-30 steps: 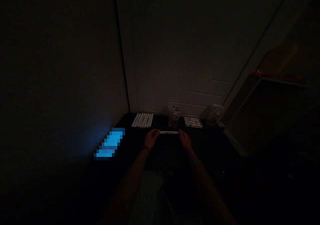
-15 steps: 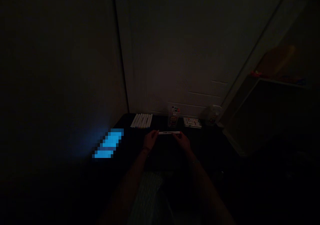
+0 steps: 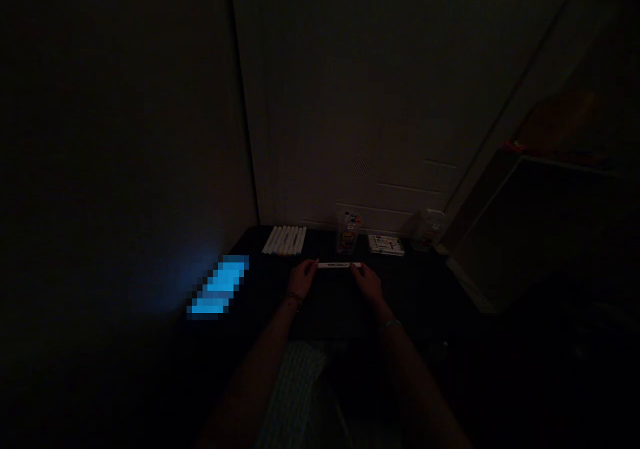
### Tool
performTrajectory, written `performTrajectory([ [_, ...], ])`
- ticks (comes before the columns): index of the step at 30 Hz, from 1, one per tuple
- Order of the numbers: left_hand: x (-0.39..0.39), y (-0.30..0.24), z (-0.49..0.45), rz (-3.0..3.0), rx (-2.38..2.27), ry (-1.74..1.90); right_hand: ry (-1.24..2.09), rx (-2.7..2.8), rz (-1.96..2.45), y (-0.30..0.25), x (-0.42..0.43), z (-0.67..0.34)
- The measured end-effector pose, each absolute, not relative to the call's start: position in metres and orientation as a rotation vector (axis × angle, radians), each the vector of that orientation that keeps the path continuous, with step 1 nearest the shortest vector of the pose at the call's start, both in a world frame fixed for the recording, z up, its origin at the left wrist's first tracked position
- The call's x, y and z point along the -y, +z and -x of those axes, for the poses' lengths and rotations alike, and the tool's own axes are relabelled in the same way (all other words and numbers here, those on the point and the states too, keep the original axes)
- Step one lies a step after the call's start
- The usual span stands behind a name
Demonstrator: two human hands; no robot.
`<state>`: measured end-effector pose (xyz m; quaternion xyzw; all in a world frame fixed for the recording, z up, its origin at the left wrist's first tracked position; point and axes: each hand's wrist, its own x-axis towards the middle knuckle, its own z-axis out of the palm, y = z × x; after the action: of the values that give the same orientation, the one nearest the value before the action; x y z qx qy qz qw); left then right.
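A white marker (image 3: 335, 264) with dark print lies level between my two hands, above the dark table. My left hand (image 3: 302, 278) pinches its left end. Fingers of my right hand (image 3: 367, 282) are closed on the other end. Just beyond my left hand, several white markers (image 3: 285, 240) lie side by side in a row. Behind the held marker stands a clear container (image 3: 347, 232) with several markers in it. To its right is a flat pack of white markers (image 3: 385, 244). The room is very dark, so fine detail is lost.
A glowing blue, pixelated screen (image 3: 219, 288) lies at the table's left edge. A clear container (image 3: 429, 229) stands at the back right, by the wall (image 3: 320, 189). Right of the table rises a dark cabinet-like shape (image 3: 530, 229) with reddish items on top.
The marker has rolled slightly, so its print shows more fully. My right fingers have shifted a little along it. Otherwise the view has moved only slightly.
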<state>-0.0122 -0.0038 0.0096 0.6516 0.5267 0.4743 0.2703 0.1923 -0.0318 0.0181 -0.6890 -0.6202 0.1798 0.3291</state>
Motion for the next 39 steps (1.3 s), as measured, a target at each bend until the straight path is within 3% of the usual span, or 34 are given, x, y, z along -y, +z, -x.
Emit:
performTrajectory([
  [39,0.0047,0.0114,0.012,-1.854,-1.528,1.226,0.44,1.662,1.814,0.0182,0.032,-0.1949],
])
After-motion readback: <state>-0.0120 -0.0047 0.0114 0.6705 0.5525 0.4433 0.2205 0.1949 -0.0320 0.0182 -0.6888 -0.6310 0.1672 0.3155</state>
